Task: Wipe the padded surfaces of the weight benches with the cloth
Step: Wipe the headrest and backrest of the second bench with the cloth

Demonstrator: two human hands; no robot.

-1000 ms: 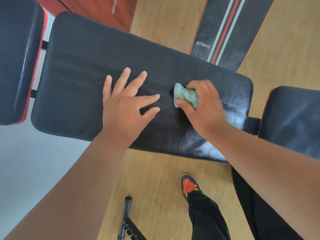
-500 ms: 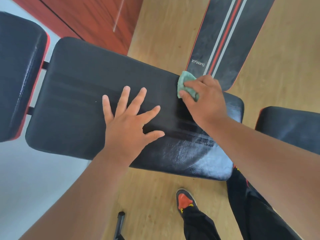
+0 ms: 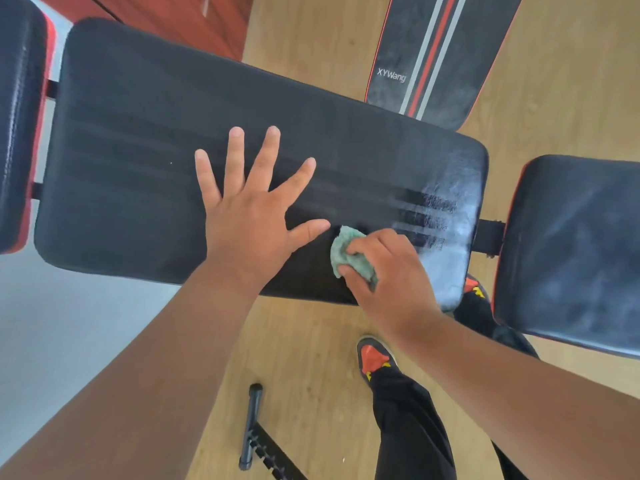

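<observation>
Two hands on pad (image 3: 138,140) | left hand (image 3: 252,216) flat, fingers spread | right hand (image 3: 388,271) grips cloth (image 3: 346,258), lower centre | overlap strokes toward dusty right end

A gym or home workout rm is indicated. Several black padded weight-bench pads are seen close together: a long main pad (image 3: 145,140), a red-trimmed pad (image 3: 20,116) at the left edge & another pad (image 3: 571,247) at the right, joined by black brackets. A further black board w/ red & grey stripes (image 3: 440,50), marked "XYWang", is laid on the light wood-look floor (image 3: 311,358). A black metal frame bar (image 3: 251,427) w/ adjustment notches is seen below. Sports shoes (image 3: 374,358) in red/black are worn. Red-brown panelling (image 3: 173,15) is seen behind.
</observation>
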